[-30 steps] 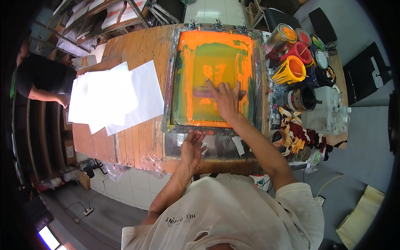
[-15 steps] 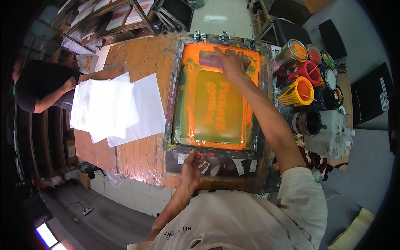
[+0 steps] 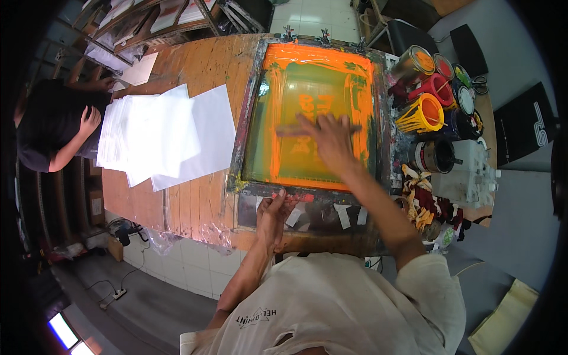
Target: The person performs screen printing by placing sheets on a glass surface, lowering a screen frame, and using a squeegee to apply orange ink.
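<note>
A screen-printing frame (image 3: 244,151) lies before me on the table, its mesh smeared with orange ink round the borders and bearing orange lettering in the middle. My right hand (image 3: 336,139) presses a squeegee (image 3: 288,129) onto the mesh, about halfway down; the hand covers much of the bar. At the near rail, my left hand (image 3: 276,208) has its thumb on the top of the wood and its fingers underneath. Whether that rail is raised off the board, I cannot tell. Hinge clamps (image 3: 324,36) stand along the far rail.
White sheets (image 3: 168,139) lie piled left of the frame. At the far left, another person's hand (image 3: 90,121) hovers near the table, by a pale sheet (image 3: 141,69). Ink cans (image 3: 421,112), a dark pot (image 3: 431,156), plastic bottles (image 3: 467,180) and stained rags (image 3: 423,201) crowd the right side.
My right hand has drawn the squeegee from the far end toward me, to mid-mesh. My left hand has closed on the near rail. The other person's sheet has moved down to the table.
</note>
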Available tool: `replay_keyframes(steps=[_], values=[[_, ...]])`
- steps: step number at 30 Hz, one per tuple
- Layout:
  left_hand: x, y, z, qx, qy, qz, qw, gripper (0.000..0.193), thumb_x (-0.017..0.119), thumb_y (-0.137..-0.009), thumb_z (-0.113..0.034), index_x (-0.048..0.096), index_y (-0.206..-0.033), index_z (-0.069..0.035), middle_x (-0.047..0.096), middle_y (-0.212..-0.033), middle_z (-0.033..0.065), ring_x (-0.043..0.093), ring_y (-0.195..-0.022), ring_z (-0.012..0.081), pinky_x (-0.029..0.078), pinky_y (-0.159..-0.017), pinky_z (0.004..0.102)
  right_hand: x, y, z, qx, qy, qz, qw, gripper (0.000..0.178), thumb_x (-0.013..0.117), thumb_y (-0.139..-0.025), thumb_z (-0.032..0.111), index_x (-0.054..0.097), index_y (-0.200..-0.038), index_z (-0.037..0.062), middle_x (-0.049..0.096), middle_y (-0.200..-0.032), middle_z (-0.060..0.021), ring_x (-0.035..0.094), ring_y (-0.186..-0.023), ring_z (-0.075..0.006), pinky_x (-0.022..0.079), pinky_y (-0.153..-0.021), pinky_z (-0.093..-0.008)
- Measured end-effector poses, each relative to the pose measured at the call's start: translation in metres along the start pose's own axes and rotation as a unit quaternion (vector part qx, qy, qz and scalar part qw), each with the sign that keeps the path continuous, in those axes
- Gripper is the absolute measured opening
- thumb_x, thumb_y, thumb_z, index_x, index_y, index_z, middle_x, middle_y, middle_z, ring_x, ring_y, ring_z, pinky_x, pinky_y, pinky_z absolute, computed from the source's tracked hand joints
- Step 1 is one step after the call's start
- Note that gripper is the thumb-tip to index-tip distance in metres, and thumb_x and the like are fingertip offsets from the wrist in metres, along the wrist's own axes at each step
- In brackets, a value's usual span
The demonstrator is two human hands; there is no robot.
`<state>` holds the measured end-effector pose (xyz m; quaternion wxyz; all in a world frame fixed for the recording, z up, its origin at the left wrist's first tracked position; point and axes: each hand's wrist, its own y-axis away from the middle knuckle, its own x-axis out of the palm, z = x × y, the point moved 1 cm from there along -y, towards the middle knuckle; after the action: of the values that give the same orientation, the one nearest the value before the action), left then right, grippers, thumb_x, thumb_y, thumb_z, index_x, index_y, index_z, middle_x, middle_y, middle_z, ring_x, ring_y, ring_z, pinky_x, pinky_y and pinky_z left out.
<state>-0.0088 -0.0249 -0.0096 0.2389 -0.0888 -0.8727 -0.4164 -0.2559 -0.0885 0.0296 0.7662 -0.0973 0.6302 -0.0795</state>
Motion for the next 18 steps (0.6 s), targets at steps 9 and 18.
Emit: replay_keyframes(steps=[9,18], values=[[0.044,0.039,-0.055,0.121,-0.004,0.145,0.982,0.022,0.065,-0.099,-0.016,0.067,-0.114,0.000,0.072,-0.112,0.0146,0.070,-0.104,0.0289,0.052,-0.100,0.0459,-0.104,0.063,0.081,0.028,0.010,-0.042,0.999,0.064,0.071,-0.090,0.028,0.053,-0.151,0.0190,0.049,-0.093,-0.0074,0.050,-0.090,-0.0258,0.032,-0.082,-0.0453],[0.067,-0.093,-0.139,0.264,-0.426,-0.097,0.860,0.030,0.063,-0.100,-0.030,0.066,-0.101,0.000,0.067,-0.121,0.0232,0.063,-0.117,0.0385,0.047,-0.100,0.0562,-0.263,-0.082,0.047,0.056,-0.027,0.006,0.998,0.038,0.050,-0.104,0.038,0.071,-0.103,0.0073,0.067,-0.071,-0.0075,0.059,-0.057,-0.0159,0.056,-0.067,-0.0402]])
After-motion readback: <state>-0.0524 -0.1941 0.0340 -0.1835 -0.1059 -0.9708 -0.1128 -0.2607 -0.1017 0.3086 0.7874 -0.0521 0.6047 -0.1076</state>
